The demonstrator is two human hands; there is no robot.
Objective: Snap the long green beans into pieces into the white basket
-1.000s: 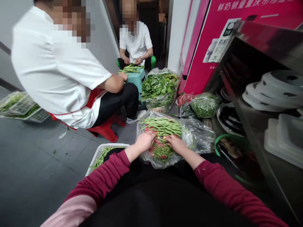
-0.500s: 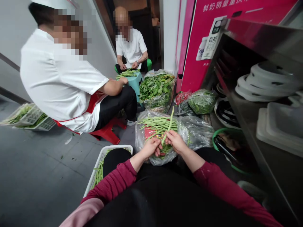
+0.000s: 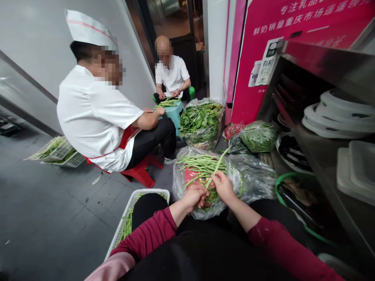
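Observation:
Between my two hands a long green bean (image 3: 221, 158) slants up and to the right. My left hand (image 3: 195, 196) pinches its lower end, thumb and forefinger together. Higher up the same bean, my right hand (image 3: 224, 188) grips it between thumb and fingers. Below and behind both hands lies a pile of long green beans (image 3: 202, 164) on a clear plastic bag (image 3: 177, 180). A patch of red shows under the beans, and green bits lie in the bag close to my left hand. Beside my left leg stands a white plastic basket (image 3: 116, 233) with more beans.
On the left a co-worker (image 3: 96, 113) sits on a red stool (image 3: 143, 173); another person (image 3: 172, 76) sits behind a blue stool (image 3: 175, 116) with beans. Ahead is a bag of leafy greens (image 3: 202, 119). A metal shelf (image 3: 322, 168) and a green-rimmed tub (image 3: 279, 183) stand right.
The view has shifted, so the scene sits lower and further right. The bean tilts more to the right than before, still held in both hands.

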